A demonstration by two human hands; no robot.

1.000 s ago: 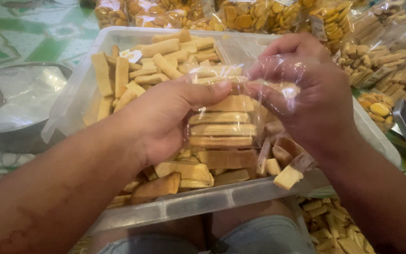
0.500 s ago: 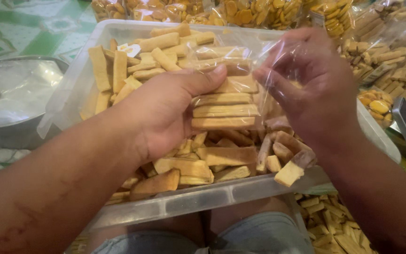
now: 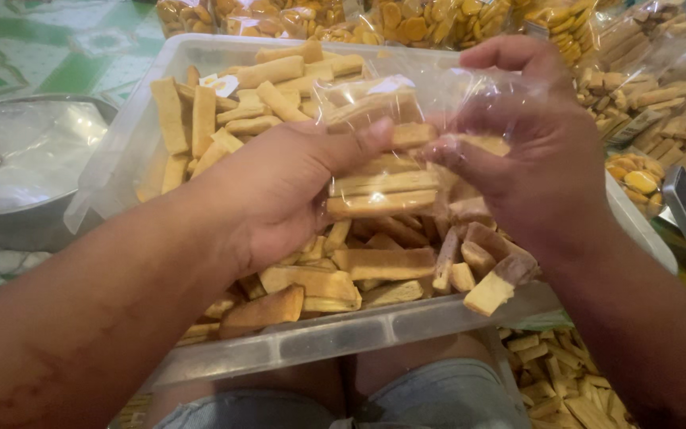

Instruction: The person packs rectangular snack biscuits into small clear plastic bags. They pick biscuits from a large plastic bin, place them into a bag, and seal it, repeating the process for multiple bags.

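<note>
Head view: both hands work over a clear plastic tub (image 3: 160,119) resting on the person's lap and heaped with tan biscuit sticks (image 3: 200,119). The left hand (image 3: 279,191) is curled about a thin clear plastic bag (image 3: 391,159), thumb pressed across its front, steadying a stack of roughly 4 flat biscuits (image 3: 383,187) inside. The right hand (image 3: 541,151) is closed in a pinch on the bag's upper right edge, fingers bunching the film. The bag hangs just above the loose sticks, touching both palms.

The film looks slippery and limp (it creases wherever pressed), so the filled part is probably best held from below. The biscuits seem light, stiff and brittle; squeezing would likely snap them. Filled bags (image 3: 406,20) lie beyond the tub, a metal bowl (image 3: 17,222) to the left.
</note>
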